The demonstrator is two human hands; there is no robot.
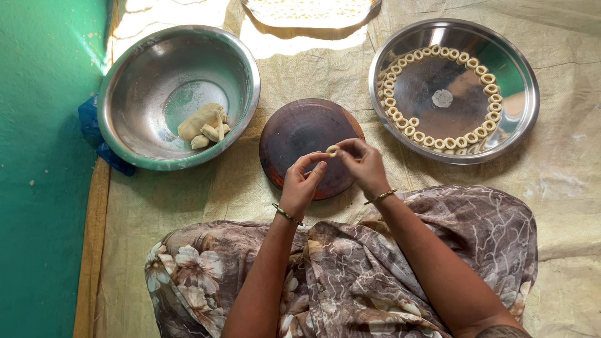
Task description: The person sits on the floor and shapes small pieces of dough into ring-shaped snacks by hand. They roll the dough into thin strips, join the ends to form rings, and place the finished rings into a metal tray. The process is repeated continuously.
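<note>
Seated cross-legged on a pale woven mat (263,188), a person pinches a small ring of dough (332,149) between the fingertips of both hands, the left hand (302,184) curled palm-in, the right hand (364,164) bent at the wrist, above a round, dark wooden board (294,134). A steel bowl (138,62) at left holds a lump of pale dough (201,120) (with smaller pieces beside it); a shiny steel tray (523,94) at right carries finished dough rings (460,141) arranged along its rim.
</note>
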